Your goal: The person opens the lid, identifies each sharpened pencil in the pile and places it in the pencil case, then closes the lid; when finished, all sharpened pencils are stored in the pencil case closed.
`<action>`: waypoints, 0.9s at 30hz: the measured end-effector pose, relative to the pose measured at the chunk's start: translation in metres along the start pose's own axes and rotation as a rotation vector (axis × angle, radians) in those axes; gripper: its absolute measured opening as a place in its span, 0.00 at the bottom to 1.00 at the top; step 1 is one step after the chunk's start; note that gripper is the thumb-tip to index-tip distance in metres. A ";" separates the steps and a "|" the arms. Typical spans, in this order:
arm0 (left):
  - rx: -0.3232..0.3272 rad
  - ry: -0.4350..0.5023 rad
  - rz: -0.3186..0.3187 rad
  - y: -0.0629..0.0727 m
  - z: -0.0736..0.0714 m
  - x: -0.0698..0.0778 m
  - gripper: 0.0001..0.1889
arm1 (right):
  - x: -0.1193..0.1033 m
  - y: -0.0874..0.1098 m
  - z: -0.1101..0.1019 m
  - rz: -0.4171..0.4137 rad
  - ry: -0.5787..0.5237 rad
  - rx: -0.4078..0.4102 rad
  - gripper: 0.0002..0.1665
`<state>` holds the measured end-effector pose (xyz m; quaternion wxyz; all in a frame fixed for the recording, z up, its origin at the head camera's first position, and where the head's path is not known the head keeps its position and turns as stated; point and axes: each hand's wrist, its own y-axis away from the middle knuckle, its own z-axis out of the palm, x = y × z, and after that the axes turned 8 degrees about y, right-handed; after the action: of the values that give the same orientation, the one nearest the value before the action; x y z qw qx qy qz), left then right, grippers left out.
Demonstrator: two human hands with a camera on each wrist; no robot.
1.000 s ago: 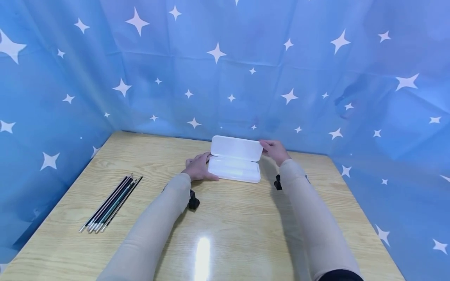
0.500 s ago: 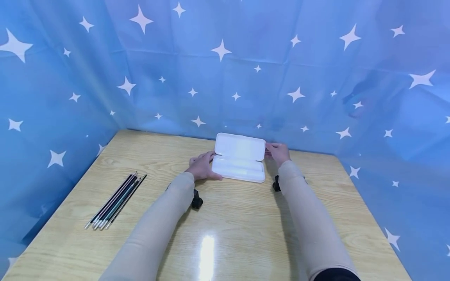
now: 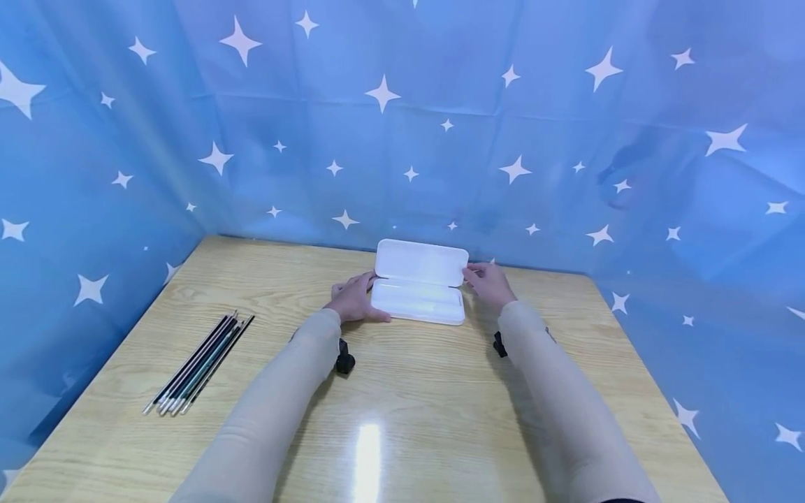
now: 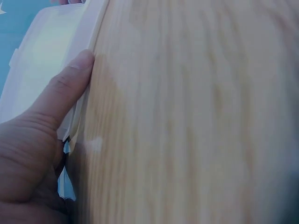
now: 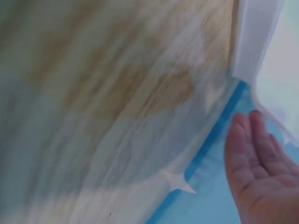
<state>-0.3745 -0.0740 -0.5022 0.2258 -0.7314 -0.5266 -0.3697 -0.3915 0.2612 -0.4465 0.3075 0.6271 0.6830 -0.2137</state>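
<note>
A white plastic pencil case (image 3: 418,302) lies at the back of the table with its hinged lid (image 3: 421,263) raised and leaning back. My left hand (image 3: 353,299) grips the case's left end; in the left wrist view the thumb (image 4: 63,88) lies along the near edge, while the other fingers are mostly hidden. At the lid's right side is my right hand (image 3: 490,285). Its straight fingers (image 5: 243,144) come right up to the lid's edge in the right wrist view, curled round nothing.
Several dark pencils (image 3: 200,365) lie in a loose bundle on the left of the wooden table (image 3: 428,405). A blue star-patterned curtain (image 3: 415,140) hangs close behind the table's back edge and along both sides.
My right hand has come down from the lid's upper right corner to lower on its right edge, and its fingers have loosened. The left hand keeps its grip; the lid stays raised.
</note>
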 end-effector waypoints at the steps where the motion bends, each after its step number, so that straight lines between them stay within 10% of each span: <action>1: -0.003 0.002 -0.001 0.000 -0.001 0.000 0.63 | 0.000 0.003 0.001 -0.014 0.032 -0.039 0.34; 10: -0.013 -0.012 -0.011 0.002 -0.001 -0.001 0.63 | 0.007 0.021 0.010 -0.129 0.166 -0.326 0.35; 27: -0.131 0.083 -0.007 0.015 -0.019 0.015 0.59 | 0.009 0.025 0.012 -0.183 0.305 -0.287 0.43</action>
<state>-0.3638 -0.0833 -0.4776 0.1979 -0.7268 -0.4942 -0.4339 -0.3655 0.2626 -0.4584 0.2660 0.5374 0.7991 -0.0438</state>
